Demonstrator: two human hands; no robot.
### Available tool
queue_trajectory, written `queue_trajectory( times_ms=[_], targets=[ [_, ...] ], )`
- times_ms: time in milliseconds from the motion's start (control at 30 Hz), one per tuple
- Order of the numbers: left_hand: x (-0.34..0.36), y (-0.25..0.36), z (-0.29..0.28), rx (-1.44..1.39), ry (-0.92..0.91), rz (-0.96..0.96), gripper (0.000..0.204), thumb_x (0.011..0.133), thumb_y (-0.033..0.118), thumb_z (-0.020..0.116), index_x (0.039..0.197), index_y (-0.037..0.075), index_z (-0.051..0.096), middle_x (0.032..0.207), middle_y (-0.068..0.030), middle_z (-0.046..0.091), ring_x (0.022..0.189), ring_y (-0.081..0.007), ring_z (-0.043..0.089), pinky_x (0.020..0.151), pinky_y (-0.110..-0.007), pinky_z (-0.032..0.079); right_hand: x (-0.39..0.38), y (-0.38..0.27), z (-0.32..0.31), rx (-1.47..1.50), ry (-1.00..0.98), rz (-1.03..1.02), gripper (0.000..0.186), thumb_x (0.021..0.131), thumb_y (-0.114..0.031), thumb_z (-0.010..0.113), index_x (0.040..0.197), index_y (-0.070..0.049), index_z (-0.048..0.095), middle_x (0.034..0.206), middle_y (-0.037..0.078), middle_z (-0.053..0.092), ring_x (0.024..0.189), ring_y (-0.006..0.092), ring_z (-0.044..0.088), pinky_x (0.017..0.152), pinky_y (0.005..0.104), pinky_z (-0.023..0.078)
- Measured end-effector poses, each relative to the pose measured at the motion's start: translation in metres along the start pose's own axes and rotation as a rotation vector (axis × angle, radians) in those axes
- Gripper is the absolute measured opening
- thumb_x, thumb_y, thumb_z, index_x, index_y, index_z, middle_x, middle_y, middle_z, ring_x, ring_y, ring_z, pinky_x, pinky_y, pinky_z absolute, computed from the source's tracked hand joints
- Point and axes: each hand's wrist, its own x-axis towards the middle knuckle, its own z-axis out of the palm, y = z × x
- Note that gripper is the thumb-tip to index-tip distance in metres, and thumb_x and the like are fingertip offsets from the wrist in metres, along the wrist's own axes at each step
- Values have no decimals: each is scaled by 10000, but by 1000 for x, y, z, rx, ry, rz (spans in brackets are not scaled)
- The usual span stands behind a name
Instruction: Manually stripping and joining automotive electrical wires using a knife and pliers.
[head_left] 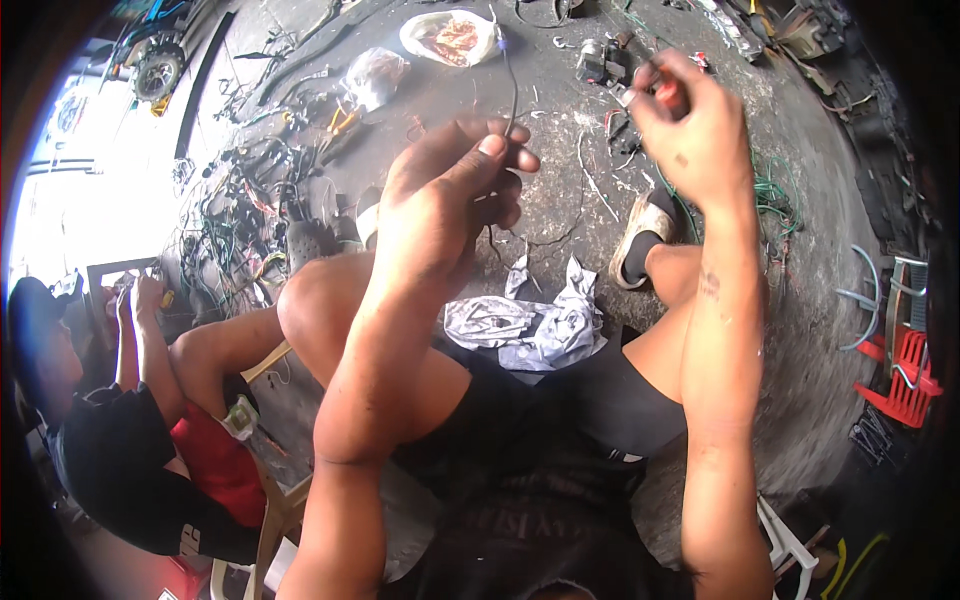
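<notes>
A thin dark wire [513, 85] runs up out of my left hand [450, 190], whose fingers are closed on it in front of me. More dark wire hangs below those fingers. My right hand [695, 135], higher and to the right, is closed around a small red-and-dark tool [668, 95], partly hidden by the fingers and too blurred to identify exactly. A crumpled grey-white patterned cloth [525, 330] lies lower down, between my thighs.
A co-worker [130, 440] sits at my left, hands raised. Tangled harnesses [240, 220], a white bag of copper pieces [435, 40], a clear bag [370, 80] and metal parts [600, 65] lie on the stained floor [570, 180]. A red plastic piece [905, 385] is at right.
</notes>
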Motion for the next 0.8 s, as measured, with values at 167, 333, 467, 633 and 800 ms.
queue_trajectory(
  times_ms=[167, 333, 467, 633, 800],
  targets=[
    [2, 1, -13, 14, -110, 95, 176, 939, 86, 536, 1064, -36, 560, 777, -67, 589, 546, -56, 386, 476, -197, 317, -10, -30, 24, -20, -213, -198, 168, 706, -23, 647, 858, -44, 580, 710, 152, 623, 668, 336, 638, 590, 388, 493],
    [3, -2, -7, -30, -102, 78, 170, 929, 67, 526, 1059, -34, 569, 753, -64, 587, 526, -54, 376, 456, -196, 301, -11, -29, 32, -53, -192, -244, 225, 662, -15, 651, 873, -48, 579, 733, 164, 635, 693, 359, 639, 604, 407, 503],
    [3, -4, -5, -61, -143, 79, 159, 913, 50, 508, 1025, -29, 589, 739, -67, 591, 515, -51, 386, 445, -194, 297, -10, -30, 33, -11, -182, -203, 244, 645, 4, 634, 877, -54, 582, 729, 166, 634, 698, 359, 640, 610, 410, 505],
    [4, -4, -1, -65, -124, 108, 156, 909, 52, 509, 1008, -22, 604, 742, -70, 595, 507, -49, 387, 438, -194, 297, -10, -29, 33, -57, -167, -213, 263, 632, 13, 631, 880, -59, 581, 719, 163, 630, 704, 361, 639, 621, 413, 507],
    [4, -3, 0, -56, -132, 111, 168, 911, 52, 502, 1022, -18, 609, 735, -68, 589, 507, -52, 393, 439, -193, 302, -8, -28, 34, -101, -152, -193, 277, 610, 16, 643, 867, -64, 575, 723, 153, 634, 714, 357, 644, 634, 412, 511]
  ],
)
